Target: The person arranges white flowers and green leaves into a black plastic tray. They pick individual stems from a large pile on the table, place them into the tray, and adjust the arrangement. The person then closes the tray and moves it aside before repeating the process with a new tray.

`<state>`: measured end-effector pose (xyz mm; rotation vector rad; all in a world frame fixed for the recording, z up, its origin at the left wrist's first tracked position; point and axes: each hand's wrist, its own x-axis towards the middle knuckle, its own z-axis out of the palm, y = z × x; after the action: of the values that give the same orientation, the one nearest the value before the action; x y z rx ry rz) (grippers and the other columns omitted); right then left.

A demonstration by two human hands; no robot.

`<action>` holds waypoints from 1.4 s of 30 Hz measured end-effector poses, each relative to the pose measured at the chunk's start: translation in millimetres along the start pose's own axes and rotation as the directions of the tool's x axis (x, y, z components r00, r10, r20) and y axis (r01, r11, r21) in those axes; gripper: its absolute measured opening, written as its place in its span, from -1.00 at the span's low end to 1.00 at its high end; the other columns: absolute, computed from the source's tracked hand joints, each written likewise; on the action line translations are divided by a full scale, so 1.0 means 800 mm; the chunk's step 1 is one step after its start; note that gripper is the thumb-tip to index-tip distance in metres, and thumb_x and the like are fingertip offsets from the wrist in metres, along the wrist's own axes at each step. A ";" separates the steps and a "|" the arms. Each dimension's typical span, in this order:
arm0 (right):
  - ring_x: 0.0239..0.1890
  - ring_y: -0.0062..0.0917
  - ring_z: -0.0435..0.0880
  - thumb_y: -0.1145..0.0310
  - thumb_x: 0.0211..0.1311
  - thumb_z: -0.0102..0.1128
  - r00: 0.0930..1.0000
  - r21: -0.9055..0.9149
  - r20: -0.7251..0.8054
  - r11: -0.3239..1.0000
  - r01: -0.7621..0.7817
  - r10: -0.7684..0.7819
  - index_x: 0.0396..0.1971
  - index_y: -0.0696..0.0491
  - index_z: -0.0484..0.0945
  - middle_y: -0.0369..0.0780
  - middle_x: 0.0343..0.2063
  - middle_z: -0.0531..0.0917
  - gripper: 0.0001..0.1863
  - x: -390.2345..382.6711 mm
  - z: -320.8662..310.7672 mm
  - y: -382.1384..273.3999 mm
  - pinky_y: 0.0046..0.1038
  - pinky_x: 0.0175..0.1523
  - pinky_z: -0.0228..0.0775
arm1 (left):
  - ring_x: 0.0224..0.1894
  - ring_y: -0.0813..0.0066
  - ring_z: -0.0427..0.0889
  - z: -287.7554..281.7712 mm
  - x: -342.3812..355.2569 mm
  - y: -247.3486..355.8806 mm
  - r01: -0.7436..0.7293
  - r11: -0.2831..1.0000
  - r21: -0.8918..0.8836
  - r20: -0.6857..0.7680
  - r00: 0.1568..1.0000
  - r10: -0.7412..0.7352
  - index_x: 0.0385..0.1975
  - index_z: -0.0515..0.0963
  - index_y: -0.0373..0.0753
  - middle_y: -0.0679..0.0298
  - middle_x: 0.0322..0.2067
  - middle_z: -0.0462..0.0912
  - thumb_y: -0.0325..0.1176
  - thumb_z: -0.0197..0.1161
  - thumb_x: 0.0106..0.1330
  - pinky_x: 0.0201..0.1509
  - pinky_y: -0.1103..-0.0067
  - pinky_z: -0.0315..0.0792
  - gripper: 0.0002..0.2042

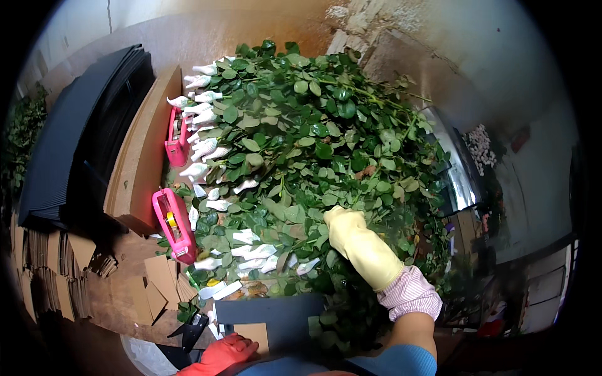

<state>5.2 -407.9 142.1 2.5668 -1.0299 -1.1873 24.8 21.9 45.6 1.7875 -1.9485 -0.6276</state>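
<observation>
The leafy stems (320,147) lie in a broad heap on the worktop (116,301), most with their white-wrapped ends toward the left. The right hand (351,233), in a yellow glove, reaches into the near part of the heap. Leaves lie just ahead of its grip and on both sides; more white wraps (254,252) lie to its left. Its fingers are bent out of sight, so I cannot tell whether the grip is together on a stem or apart.

The left hand (229,352), in a red glove, is well apart from the heap's middle, its fingertips at a small cardboard piece (255,335) beside a dark board (279,308). Whether it pinches or merely rests there cannot be told; its wrist is cut off by the lower edge.

Overlapping leaves hide most individual stems. Leaves below the right forearm sink into shadow, and the far right is blurred.
</observation>
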 end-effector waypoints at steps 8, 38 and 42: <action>-0.21 -0.21 0.87 0.61 -0.12 0.48 0.763 0.161 -0.630 0.937 0.309 -0.143 -0.31 0.12 0.76 -0.03 -0.25 0.81 -0.73 -0.156 -0.057 -0.002 -0.22 -0.25 0.73 | -0.16 0.16 0.72 -0.035 0.009 0.035 0.113 0.991 -0.066 -0.136 0.983 -0.121 -0.08 0.66 -0.17 0.23 -0.23 0.74 -0.26 0.36 0.34 -0.21 0.35 0.64 -0.77; -0.11 -0.17 0.79 0.46 0.14 0.27 0.754 0.130 -0.367 0.772 0.622 -0.545 0.06 0.09 0.67 -0.02 -0.19 0.75 -0.58 -0.298 0.208 -0.053 -0.23 -0.05 0.64 | 0.21 -0.06 0.59 -0.011 0.001 0.015 0.265 0.842 -0.470 -0.090 0.934 -0.345 0.57 0.20 -0.11 0.09 -0.05 0.75 -0.07 0.69 -0.02 0.53 0.15 0.25 0.09; -0.14 -0.16 0.79 0.45 0.18 0.26 0.781 0.308 -0.303 0.719 0.623 -0.547 -0.05 0.04 0.74 -0.01 -0.20 0.76 -0.69 -0.280 0.219 -0.049 -0.24 -0.01 0.62 | 0.26 -0.06 0.57 -0.019 0.001 0.017 0.165 0.916 -0.366 -0.116 0.968 -0.221 0.42 0.45 -0.07 0.12 -0.05 0.75 -0.13 0.67 0.03 0.56 0.08 0.17 -0.13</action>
<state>-201.3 -208.6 147.9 3.4187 -0.4254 -0.8478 22.6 21.4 66.2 1.7499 -1.4575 -0.8202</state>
